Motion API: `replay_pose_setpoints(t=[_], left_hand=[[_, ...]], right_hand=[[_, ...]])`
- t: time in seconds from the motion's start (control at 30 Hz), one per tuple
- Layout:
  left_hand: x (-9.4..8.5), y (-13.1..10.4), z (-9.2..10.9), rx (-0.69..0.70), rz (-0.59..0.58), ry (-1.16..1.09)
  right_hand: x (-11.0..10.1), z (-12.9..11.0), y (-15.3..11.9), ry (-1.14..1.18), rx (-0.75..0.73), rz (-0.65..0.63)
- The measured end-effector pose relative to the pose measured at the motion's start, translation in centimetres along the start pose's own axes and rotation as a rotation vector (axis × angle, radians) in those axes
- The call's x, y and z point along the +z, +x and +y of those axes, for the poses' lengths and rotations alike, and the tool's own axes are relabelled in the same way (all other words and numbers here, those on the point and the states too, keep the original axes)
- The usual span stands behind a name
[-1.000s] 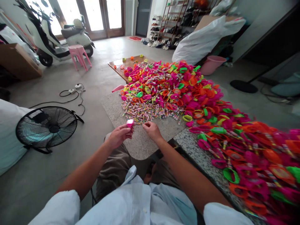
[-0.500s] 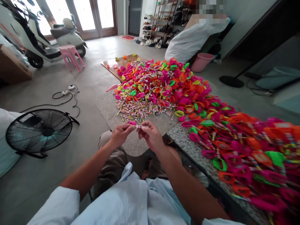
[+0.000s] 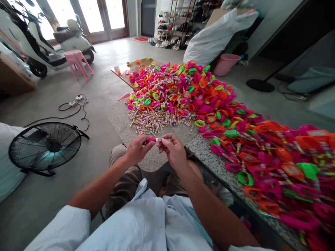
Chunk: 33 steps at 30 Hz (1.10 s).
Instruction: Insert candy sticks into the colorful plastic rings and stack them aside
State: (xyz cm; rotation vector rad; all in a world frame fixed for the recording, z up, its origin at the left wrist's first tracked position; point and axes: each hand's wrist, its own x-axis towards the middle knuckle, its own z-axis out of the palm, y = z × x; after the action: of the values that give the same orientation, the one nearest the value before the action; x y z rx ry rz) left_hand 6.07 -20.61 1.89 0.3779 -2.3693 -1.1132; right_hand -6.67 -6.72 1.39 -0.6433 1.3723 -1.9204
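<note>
Between finger and thumb my left hand (image 3: 138, 149) grips a bright pink plastic toy watch (image 3: 151, 140), mostly hidden by the fingers. My right hand (image 3: 173, 150) pinches a small printed candy tube (image 3: 158, 139), pale with coloured marks, its end meeting the pink piece. Both hands are above the near edge of a speckled stone slab (image 3: 150, 161). Just beyond them lies a heap of similar small tubes (image 3: 154, 122). Behind it rises a big pile of pink, orange, green and yellow toy watches (image 3: 193, 89), many with tubes attached.
More watches cover the stone ledge (image 3: 200, 148) on my right. A black floor fan (image 3: 54, 147) stands at left, with its cord on the floor. Farther off are a pink stool (image 3: 75, 57), a scooter (image 3: 70, 38), a white sack (image 3: 206, 45) and a pink bucket (image 3: 227, 64).
Both hands have shifted slightly right, and the tube's end now meets the pink watch, where a small gap showed before. The view has tilted a little.
</note>
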Motion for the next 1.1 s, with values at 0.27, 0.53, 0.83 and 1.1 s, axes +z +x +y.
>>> replay_pose_setpoints(t=[0.27,0.53,0.83,1.1], left_hand=[[-0.1,0.6,0.7,0.118,-0.131,0.167],[-0.4,1.4,1.8,0.097,-0.154,0.268],[0.2,1.8,1.9,0.118,-0.203,0.335],[0.2,1.8,2.1,0.209,-0.239,0.300]], right_hand=[[-0.9,-1.6,-0.2,-0.490,-0.205,-0.004],[-1.9,-1.2,-1.1,-0.775,-0.398,-0.051],[-3.3,-1.8,-0.9,-0.860,-0.435,-0.128],[-3.8,-1.6,-0.5,-0.829,-0.356,-0.164]])
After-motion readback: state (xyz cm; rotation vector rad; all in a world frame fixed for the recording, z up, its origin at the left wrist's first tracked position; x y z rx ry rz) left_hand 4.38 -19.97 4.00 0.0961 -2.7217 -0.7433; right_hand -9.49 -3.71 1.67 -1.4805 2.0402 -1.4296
